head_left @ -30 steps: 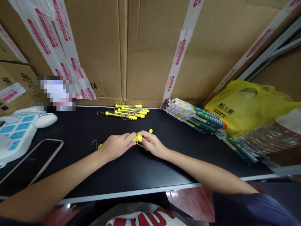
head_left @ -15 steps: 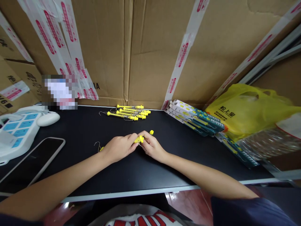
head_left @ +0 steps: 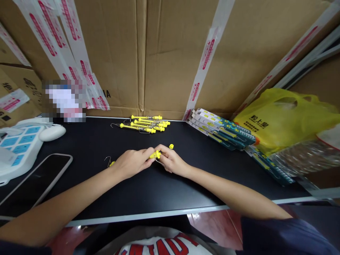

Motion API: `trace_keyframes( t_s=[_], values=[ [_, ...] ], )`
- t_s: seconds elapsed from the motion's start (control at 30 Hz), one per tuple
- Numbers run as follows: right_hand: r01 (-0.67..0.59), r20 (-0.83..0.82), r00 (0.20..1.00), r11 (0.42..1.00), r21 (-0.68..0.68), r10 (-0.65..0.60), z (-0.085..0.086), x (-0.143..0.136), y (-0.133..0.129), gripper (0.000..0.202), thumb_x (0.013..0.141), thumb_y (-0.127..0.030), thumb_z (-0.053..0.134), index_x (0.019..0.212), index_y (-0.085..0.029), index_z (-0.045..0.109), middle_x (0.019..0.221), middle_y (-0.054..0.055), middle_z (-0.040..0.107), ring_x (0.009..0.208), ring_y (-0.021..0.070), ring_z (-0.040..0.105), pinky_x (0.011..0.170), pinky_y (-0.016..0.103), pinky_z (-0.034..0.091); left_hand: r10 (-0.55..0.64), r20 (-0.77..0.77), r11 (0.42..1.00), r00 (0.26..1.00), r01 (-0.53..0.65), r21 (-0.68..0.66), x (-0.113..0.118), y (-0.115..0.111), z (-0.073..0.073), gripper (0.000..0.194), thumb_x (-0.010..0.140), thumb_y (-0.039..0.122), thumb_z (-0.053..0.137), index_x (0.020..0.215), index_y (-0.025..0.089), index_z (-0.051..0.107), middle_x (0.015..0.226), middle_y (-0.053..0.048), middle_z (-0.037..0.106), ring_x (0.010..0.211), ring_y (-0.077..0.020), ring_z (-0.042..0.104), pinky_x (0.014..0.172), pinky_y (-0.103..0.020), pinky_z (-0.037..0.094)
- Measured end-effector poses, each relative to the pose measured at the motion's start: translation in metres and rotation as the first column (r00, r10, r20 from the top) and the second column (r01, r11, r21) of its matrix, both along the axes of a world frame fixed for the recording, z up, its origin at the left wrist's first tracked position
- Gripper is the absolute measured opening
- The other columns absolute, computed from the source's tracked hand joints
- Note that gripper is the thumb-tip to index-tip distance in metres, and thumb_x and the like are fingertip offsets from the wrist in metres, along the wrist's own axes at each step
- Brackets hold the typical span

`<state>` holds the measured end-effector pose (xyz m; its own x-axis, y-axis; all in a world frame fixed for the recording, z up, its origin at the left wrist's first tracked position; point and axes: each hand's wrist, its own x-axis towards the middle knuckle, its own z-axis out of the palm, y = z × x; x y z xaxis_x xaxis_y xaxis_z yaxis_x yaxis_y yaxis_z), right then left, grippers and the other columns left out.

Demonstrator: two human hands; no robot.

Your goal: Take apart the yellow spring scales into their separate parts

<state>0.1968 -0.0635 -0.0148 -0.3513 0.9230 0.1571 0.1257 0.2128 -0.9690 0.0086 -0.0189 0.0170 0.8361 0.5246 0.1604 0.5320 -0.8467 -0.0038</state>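
Note:
My left hand (head_left: 135, 162) is closed round a yellow tool, its shaft hidden in the palm. The yellow end piece (head_left: 155, 154) sticks out between both hands. Against it, the fingers of my right hand (head_left: 170, 160) are pinched, with a thin metal wire (head_left: 160, 162) showing below them. A small yellow cap (head_left: 171, 146) lies on the black table (head_left: 202, 159) just beyond my right hand. By my left wrist, a metal hook (head_left: 108, 161) and a bit of yellow plastic show, partly covered.
Several yellow hook tools (head_left: 146, 124) lie at the back. Printed packages (head_left: 223, 129) and a yellow bag (head_left: 281, 120) are on the right. A phone (head_left: 37, 180) and a white power strip (head_left: 23, 145) lie left. Cardboard boxes (head_left: 172, 63) stand behind.
The camera view has shifted slightly. Both hands stay together at the yellow end piece, my right fingers a little changed in pose, and more of the wire shows below them.

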Motion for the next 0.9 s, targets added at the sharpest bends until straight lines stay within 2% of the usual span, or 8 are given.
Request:
trace_keyframes(
  t_s=[0.17, 0.23, 0.3, 0.43, 0.53, 0.7, 0.8, 0.9],
  values=[
    [0.046, -0.121, 0.991, 0.997, -0.058, -0.053, -0.002, -0.004, -0.003, 0.016, 0.094, -0.037, 0.041, 0.098, -0.022, 0.039, 0.049, -0.013, 0.03, 0.033, 0.0038, 0.026, 0.03, 0.012, 0.024, 0.045, 0.066, 0.999, 0.997, -0.043, -0.034, 0.004, 0.0, -0.001, 0.017, 0.094, 0.032, 0.034, 0.098, 0.021, 0.045, 0.084, 0.0, 0.064, 0.067, -0.0155, 0.065, 0.049, -0.02, 0.039],
    [0.066, -0.151, 0.985, 0.994, -0.085, -0.078, -0.001, -0.004, -0.005, 0.017, 0.093, -0.037, 0.04, 0.103, -0.025, 0.034, 0.053, -0.012, 0.036, 0.034, 0.0045, 0.027, 0.03, 0.013, 0.027, 0.086, 0.099, 0.996, 0.991, -0.084, -0.025, 0.004, -0.001, -0.003, 0.017, 0.094, 0.033, 0.034, 0.1, 0.021, 0.045, 0.086, 0.0, 0.064, 0.067, -0.0152, 0.065, 0.049, -0.02, 0.039],
    [0.069, -0.139, 0.987, 0.996, -0.063, -0.077, -0.001, -0.003, -0.007, 0.017, 0.092, -0.037, 0.041, 0.098, -0.026, 0.031, 0.062, -0.01, 0.043, 0.037, 0.0047, 0.031, 0.032, 0.014, 0.029, 0.115, 0.114, 0.993, 0.987, -0.116, -0.001, 0.004, -0.003, -0.003, 0.017, 0.094, 0.034, 0.034, 0.099, 0.021, 0.045, 0.086, 0.0, 0.065, 0.068, -0.0158, 0.065, 0.048, -0.021, 0.037],
    [0.037, 0.042, 0.998, 0.994, 0.104, -0.041, 0.001, -0.001, -0.009, 0.022, 0.091, -0.038, 0.045, 0.082, -0.021, 0.035, 0.067, -0.006, 0.04, 0.05, 0.0061, 0.034, 0.044, 0.018, 0.031, 0.132, 0.101, 0.986, 0.986, -0.141, 0.091, 0.002, -0.002, -0.005, 0.021, 0.094, 0.037, 0.034, 0.097, 0.021, 0.047, 0.084, 0.0, 0.064, 0.066, -0.0169, 0.065, 0.044, -0.021, 0.033],
    [0.055, 0.141, 0.986, 0.972, 0.231, -0.089, 0.002, -0.002, -0.009, 0.027, 0.091, -0.039, 0.045, 0.074, -0.02, 0.037, 0.066, -0.004, 0.037, 0.058, 0.0087, 0.034, 0.054, 0.022, 0.032, 0.138, 0.087, 0.974, 0.987, -0.151, 0.167, 0.002, 0.0, -0.006, 0.024, 0.094, 0.038, 0.033, 0.096, 0.021, 0.05, 0.077, -0.001, 0.063, 0.064, -0.0174, 0.064, 0.043, -0.021, 0.032],
    [0.06, 0.212, 0.968, 0.946, 0.319, -0.133, 0.005, -0.008, -0.012, 0.037, 0.096, -0.036, 0.035, 0.065, -0.019, 0.044, 0.068, 0.0, 0.045, 0.067, 0.0131, 0.044, 0.066, 0.027, 0.038, 0.175, 0.048, 0.96, 0.983, -0.181, 0.215, 0.004, 0.001, -0.006, 0.027, 0.094, 0.038, 0.033, 0.095, 0.02, 0.052, 0.074, -0.003, 0.063, 0.063, -0.0167, 0.064, 0.044, -0.019, 0.034],
    [0.146, 0.234, 0.938, 0.902, 0.407, -0.257, 0.005, -0.012, -0.016, 0.031, 0.095, -0.032, 0.037, 0.071, -0.019, 0.05, 0.082, 0.004, 0.048, 0.08, 0.0156, 0.048, 0.075, 0.03, 0.041, 0.19, 0.039, 0.954, 0.981, -0.194, 0.227, 0.005, -0.001, -0.006, 0.028, 0.095, 0.038, 0.03, 0.095, 0.02, 0.052, 0.073, -0.004, 0.062, 0.061, -0.0174, 0.064, 0.045, -0.02, 0.036],
    [0.227, 0.279, 0.874, 0.843, 0.488, -0.397, 0.004, -0.014, -0.019, 0.019, 0.093, -0.027, 0.043, 0.081, -0.019, 0.056, 0.104, 0.008, 0.043, 0.087, 0.0165, 0.048, 0.081, 0.033, 0.042, 0.188, 0.038, 0.957, 0.981, -0.192, 0.217, 0.007, -0.003, -0.008, 0.028, 0.095, 0.035, 0.028, 0.095, 0.02, 0.052, 0.074, -0.005, 0.062, 0.059, -0.0188, 0.063, 0.044, -0.021, 0.037]
  ],
)
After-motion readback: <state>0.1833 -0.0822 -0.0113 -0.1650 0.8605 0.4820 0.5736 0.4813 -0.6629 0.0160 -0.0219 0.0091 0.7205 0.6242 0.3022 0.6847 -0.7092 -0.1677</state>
